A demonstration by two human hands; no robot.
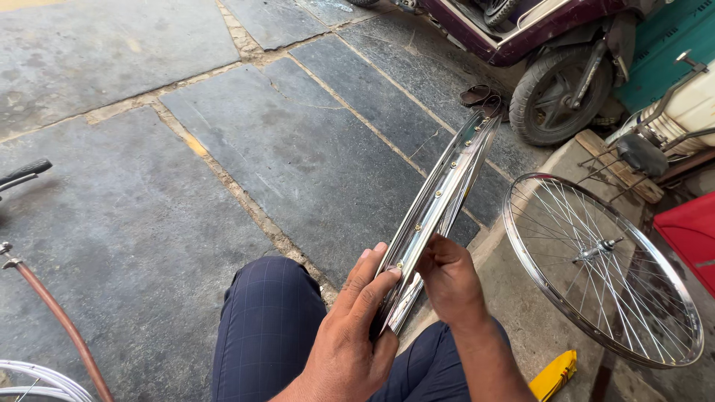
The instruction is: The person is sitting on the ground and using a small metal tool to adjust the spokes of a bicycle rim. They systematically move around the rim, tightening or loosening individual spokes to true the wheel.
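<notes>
At the far left edge a black bicycle grip [24,172] pokes into view above a reddish-brown frame tube [61,320], and a curved piece of another chrome rim [33,376] shows in the bottom corner. These lie on a floor of large grey stone slabs [223,149] with sandy joints. Lower in the middle, the person's knees in dark blue checked trousers [268,327] frame the two hands. The left hand [350,335] presses flat against the near end of a bare chrome wheel rim [439,193], fingers straight and held together, thumb lying along the rim's edge. The right hand [447,279] grips the same rim from the other side, fingers curled around it and mostly hidden behind the metal. The rim stands on edge and runs away from the person, its inner channel showing a row of small brass nipples. To the right, a fully spoked wheel [603,268] with its hub leans on a concrete step, apart from the rim. A yellow object [555,372] lies below it, a red box [693,234] beside it, and a maroon scooter [544,52] stands behind.
</notes>
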